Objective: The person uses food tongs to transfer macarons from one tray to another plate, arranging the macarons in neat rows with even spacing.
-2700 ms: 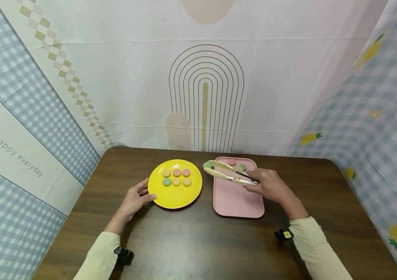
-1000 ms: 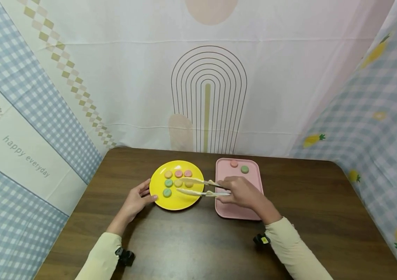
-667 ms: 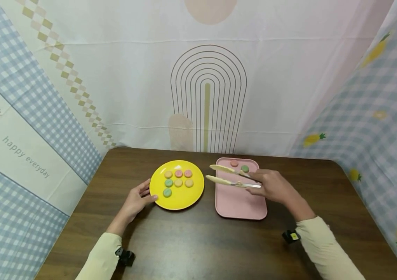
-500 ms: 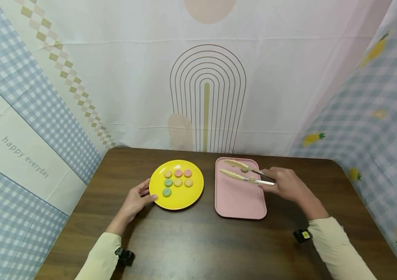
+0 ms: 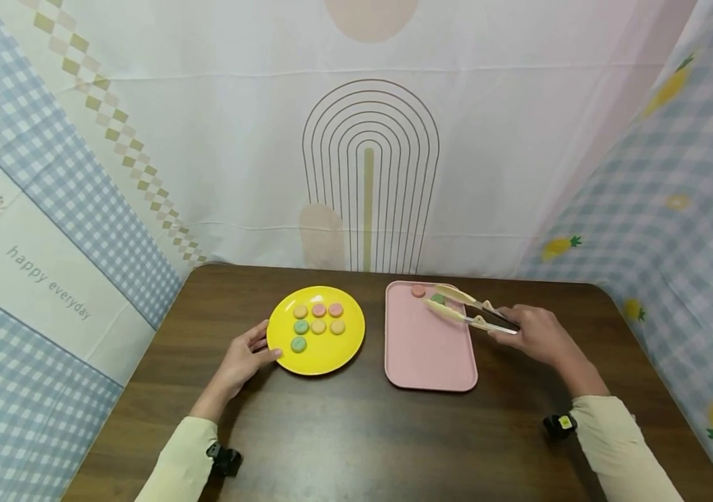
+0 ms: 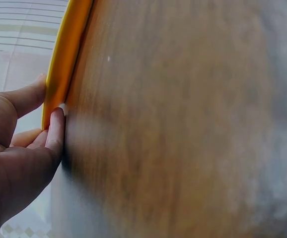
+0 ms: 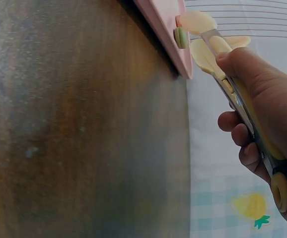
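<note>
My left hand holds the left rim of a yellow plate, thumb on the edge and fingers beside it. Several yellow, pink and green macarons lie on the plate, with a green macaron alone in the front row. In my right hand are kitchen tongs with cream-coloured tips. Those tips are spread to either side of a green macaron on the pink tray; the right wrist view also shows this macaron near the tips. A pink macaron lies just left of it.
Plate and tray stand side by side on a dark wooden table, a narrow gap between them. A white patterned cloth hangs behind the table's back edge, and checked cloth hangs at the right.
The tongs carried a green macaron onto the plate's front row and let it go. My right hand then moved back right, bringing the spread tongs over the tray's green macaron. My left hand stayed.
</note>
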`<state>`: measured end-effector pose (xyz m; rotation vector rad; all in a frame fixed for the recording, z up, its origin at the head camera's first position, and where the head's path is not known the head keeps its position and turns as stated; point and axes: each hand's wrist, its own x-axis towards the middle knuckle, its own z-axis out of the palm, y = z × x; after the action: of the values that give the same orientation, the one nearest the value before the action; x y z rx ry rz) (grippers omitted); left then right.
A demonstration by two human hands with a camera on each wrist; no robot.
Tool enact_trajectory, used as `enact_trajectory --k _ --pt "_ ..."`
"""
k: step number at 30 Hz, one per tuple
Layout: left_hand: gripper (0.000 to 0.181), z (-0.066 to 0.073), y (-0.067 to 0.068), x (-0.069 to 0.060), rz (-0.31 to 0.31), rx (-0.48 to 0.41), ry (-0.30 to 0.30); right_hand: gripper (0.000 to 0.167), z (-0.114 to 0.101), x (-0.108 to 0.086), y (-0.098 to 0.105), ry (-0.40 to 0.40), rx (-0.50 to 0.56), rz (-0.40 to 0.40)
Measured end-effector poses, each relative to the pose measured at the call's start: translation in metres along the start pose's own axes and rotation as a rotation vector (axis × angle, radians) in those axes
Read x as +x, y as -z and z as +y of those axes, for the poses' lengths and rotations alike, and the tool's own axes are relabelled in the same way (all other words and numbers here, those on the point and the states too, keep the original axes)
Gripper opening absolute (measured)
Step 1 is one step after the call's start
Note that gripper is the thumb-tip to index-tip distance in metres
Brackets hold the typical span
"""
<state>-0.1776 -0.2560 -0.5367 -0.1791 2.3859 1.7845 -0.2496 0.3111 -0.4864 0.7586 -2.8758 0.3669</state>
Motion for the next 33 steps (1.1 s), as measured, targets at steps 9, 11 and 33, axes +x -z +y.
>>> enact_trajectory --k 9,11,33 --pt "0.081 0.001 -0.001 0.000 -0.003 -0.011 0.003 0.061 0.002 -0.004 -0.005 -0.086 0.012 -0.058" --pt "0.081 0.001 -0.001 0.000 -0.002 -0.016 0.002 0.060 0.003 -0.004 -0.005 -0.079 0.011 -0.054" --pt "0.081 0.002 0.001 -0.002 -0.015 0.001 -0.012 0.041 -0.051 0.005 0.004 0.139 0.052 0.113"
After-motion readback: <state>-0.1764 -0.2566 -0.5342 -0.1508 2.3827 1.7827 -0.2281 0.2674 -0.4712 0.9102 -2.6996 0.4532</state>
